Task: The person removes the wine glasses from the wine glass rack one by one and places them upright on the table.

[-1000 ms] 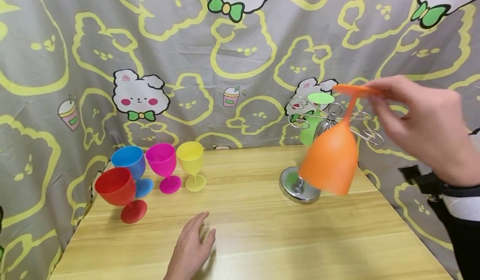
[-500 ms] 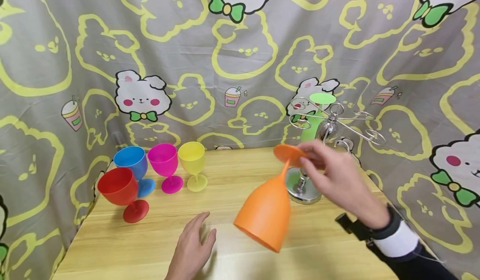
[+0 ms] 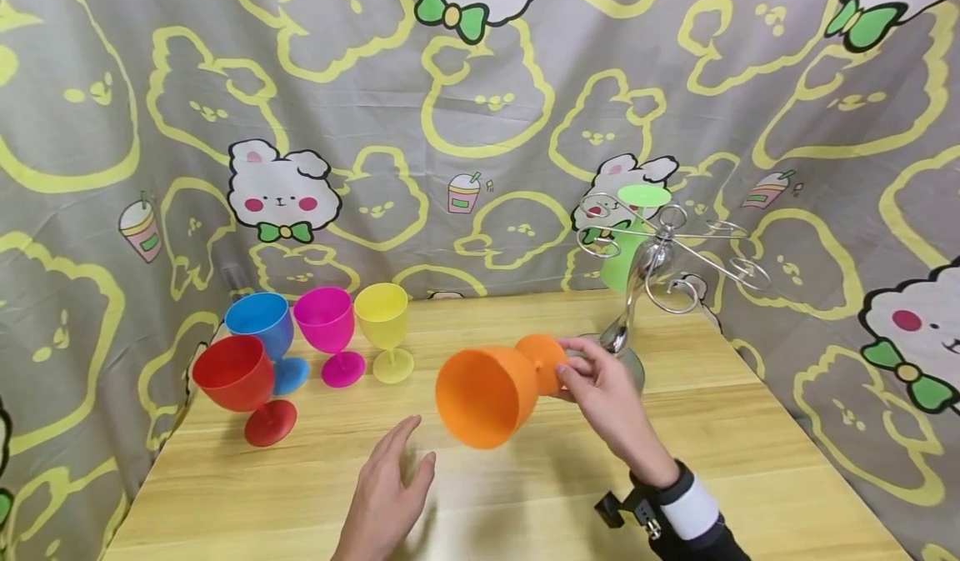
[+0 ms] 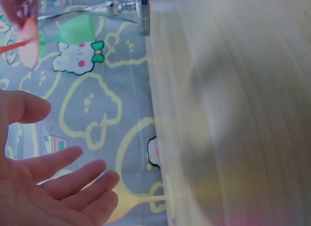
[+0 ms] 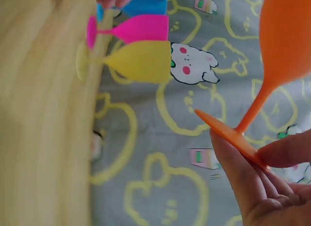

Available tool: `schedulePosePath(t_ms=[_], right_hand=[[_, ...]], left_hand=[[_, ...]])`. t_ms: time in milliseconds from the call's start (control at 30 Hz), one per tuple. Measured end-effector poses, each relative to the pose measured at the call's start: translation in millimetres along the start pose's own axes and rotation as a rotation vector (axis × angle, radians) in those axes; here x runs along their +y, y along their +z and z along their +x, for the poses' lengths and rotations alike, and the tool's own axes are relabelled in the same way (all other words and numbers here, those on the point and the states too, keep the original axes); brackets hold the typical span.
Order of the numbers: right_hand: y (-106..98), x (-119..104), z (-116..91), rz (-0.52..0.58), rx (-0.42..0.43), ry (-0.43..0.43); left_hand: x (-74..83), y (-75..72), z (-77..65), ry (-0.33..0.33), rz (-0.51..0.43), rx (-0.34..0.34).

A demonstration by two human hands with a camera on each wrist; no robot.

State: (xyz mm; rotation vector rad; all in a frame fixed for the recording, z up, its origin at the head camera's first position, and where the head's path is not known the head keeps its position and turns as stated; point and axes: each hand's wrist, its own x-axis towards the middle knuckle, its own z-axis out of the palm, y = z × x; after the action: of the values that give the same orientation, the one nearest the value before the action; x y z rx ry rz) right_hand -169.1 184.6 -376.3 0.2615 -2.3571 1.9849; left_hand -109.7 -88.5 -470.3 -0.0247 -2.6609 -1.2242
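My right hand [image 3: 611, 403] pinches an orange goblet [image 3: 487, 398] by the rim of its round foot, as the right wrist view also shows. The goblet is held in the air, tipped so that its mouth faces my side of the table. My left hand [image 3: 386, 490] is held with fingers apart and nothing in it, to the left of the goblet. Behind my right hand stands a chrome goblet rack [image 3: 663, 252] with looped wire arms. A green goblet [image 3: 621, 261] hangs upside down on its left side.
At the left of the wooden table [image 3: 750, 461] stand a red goblet [image 3: 236, 369], a blue goblet [image 3: 262, 323], a magenta goblet [image 3: 326, 319] and a yellow goblet [image 3: 382, 315], all upright. A patterned curtain [image 3: 495, 236] closes off the back and sides.
My right hand has brought the orange goblet down and left, away from the rack, and its bowl has swung from mouth-down to facing me. The left hand has hardly moved.
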Motion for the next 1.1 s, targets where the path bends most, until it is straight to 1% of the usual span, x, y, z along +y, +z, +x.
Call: schedulePosePath(t_ms=[33, 100, 233, 400, 567, 800, 867, 933, 1033, 1100], right_hand=[[2, 5, 0, 0.052, -0.006, 0.034], [7, 14, -1, 0.103, -0.012, 0.093], [18, 29, -6, 0.21, -0.008, 0.196], [31, 44, -13, 0.351, 0.002, 0.282], [43, 55, -21, 0.457, 0.004, 0.319], [58, 64, -30, 0.504, -0.015, 0.344], [63, 66, -32, 0.523, -0.032, 0.349], [68, 67, -34, 0.543, -0.051, 0.353], [75, 68, -37, 0.575, -0.075, 0.353], [80, 68, -39, 0.59, -0.081, 0.348]], left_hand=[[0.7, -0.5, 0.2, -0.002, -0.004, 0.0], [2.5, -1.8, 0.4, -0.002, -0.018, 0.003], [6.4, -3.8, 0.4, 0.02, -0.053, 0.024], [11.5, -3.3, 1.3, 0.068, -0.097, 0.043], [17.3, -1.6, 2.1, 0.084, -0.139, 0.049], [30.1, 3.5, 2.9, 0.096, -0.217, 0.043], [33.8, 6.7, 3.4, 0.121, -0.239, 0.051], [36.6, 10.5, 3.6, 0.158, -0.283, 0.057], [40.5, 16.1, 3.4, 0.219, -0.364, 0.059], [42.6, 19.3, 3.0, 0.239, -0.418, 0.053]])
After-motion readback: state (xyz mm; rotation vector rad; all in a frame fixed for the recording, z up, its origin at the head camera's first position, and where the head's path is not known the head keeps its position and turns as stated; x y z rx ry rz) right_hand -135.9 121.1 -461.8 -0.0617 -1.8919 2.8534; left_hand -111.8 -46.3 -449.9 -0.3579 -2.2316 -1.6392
